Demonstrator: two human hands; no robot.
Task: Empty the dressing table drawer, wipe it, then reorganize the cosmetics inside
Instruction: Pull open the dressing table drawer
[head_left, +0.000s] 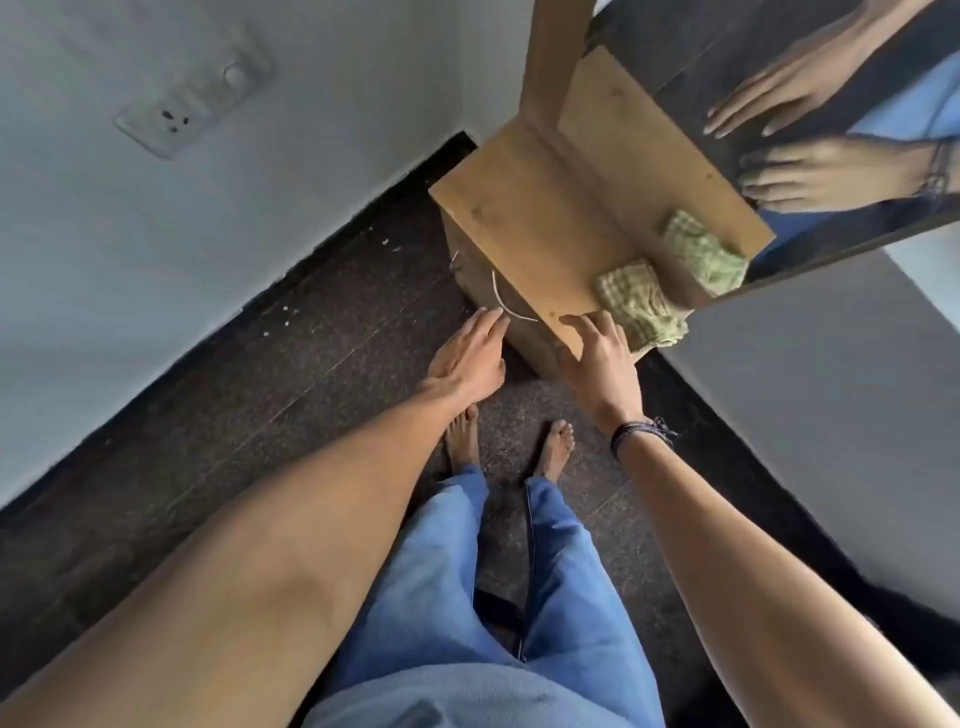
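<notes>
Soft, even, shadowless light, dimmer on the dark floor (311, 332) below the dressing table (519, 208); wide-angle distortion bends the walls (156, 234) around it, and fine detail is smeared.

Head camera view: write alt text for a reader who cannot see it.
A person stands at a small wooden dressing table, left hand with straight fingers at the curved metal drawer handle, right hand resting on the top's front edge beside a green checked cloth. A mirror behind reflects the hands and cloth.
</notes>
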